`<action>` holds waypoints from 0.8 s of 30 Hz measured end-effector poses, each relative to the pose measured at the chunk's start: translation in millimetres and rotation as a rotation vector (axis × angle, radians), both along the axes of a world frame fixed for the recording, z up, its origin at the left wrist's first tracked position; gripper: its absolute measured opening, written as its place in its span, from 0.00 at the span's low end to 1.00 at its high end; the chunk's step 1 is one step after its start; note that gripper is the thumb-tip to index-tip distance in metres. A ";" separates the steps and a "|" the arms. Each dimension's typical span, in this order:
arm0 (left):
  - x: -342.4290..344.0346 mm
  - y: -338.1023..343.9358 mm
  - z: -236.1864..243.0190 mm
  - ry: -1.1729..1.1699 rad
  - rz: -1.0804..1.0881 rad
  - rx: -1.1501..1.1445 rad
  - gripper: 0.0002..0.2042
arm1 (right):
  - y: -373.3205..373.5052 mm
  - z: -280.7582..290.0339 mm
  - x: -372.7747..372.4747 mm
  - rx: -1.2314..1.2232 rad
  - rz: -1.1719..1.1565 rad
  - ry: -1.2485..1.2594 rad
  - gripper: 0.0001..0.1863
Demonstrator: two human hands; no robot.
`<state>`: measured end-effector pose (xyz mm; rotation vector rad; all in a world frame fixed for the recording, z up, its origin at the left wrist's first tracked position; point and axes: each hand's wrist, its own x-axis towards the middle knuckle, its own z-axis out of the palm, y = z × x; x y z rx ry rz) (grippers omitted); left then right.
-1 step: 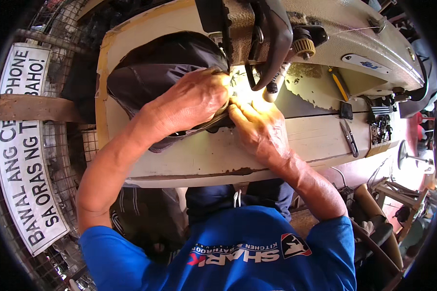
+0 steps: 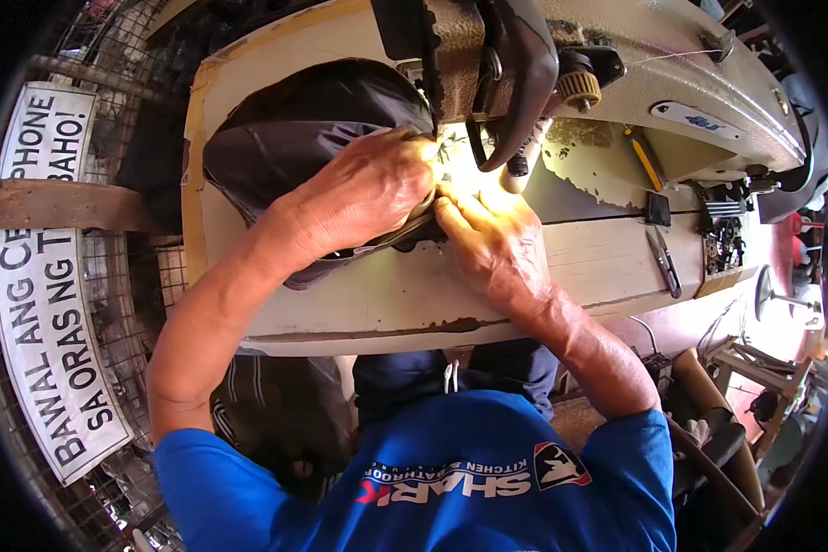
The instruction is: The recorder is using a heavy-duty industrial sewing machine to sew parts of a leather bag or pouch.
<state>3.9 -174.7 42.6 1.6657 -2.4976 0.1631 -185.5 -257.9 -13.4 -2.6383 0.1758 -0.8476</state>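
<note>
Two hands meet at the near right edge of dark fabric under a lit sewing machine head.
The left hand [image 2: 363, 189] is curled closed on the dark fabric [image 2: 294, 138], which lies mostly to its left and far side on the pale table [image 2: 368, 313]; the right hand [image 2: 501, 244] lies just beside it, fingers bent and close together, their tips lost in glare, so whether they pinch the cloth cannot be told. The sewing machine [image 2: 653, 69] stands on the far side; to the right lie a yellow-and-black cutter [image 2: 649, 164] and, nearer, snips [image 2: 664, 265].
</note>
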 end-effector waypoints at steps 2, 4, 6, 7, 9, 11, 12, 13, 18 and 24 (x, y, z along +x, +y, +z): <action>-2.0 0.2 -0.8 0.038 0.050 0.013 0.06 | -0.3 -0.9 0.0 -0.028 -0.005 0.017 0.14; -6.6 -0.4 -1.4 0.133 0.078 0.023 0.06 | -0.3 -1.6 1.0 -0.032 -0.023 -0.001 0.14; -10.2 -0.9 -0.4 0.216 0.129 0.032 0.06 | -1.1 -1.8 2.1 -0.036 -0.037 0.001 0.14; -12.2 -1.6 -0.1 0.219 0.131 0.003 0.06 | -2.3 -1.7 2.5 -0.028 -0.039 0.027 0.14; -14.9 -1.7 0.6 0.224 0.132 -0.035 0.06 | -4.0 -1.2 2.8 -0.028 -0.040 0.055 0.14; -16.1 -0.3 1.7 0.200 0.141 -0.023 0.06 | -5.0 0.0 3.0 -0.010 -0.034 0.021 0.13; -16.3 -0.2 1.9 0.211 0.131 -0.015 0.06 | -5.0 1.0 2.8 -0.010 -0.035 -0.003 0.13; -16.2 -0.2 1.6 0.203 0.133 -0.042 0.06 | -4.9 1.8 2.3 -0.011 -0.050 0.036 0.12; -17.8 -4.1 -3.3 0.205 0.143 -0.062 0.07 | -4.7 4.2 3.1 -0.015 -0.066 0.094 0.12; -22.6 -0.2 -1.0 0.234 0.220 -0.051 0.10 | -2.6 4.8 2.4 -0.007 -0.088 0.109 0.13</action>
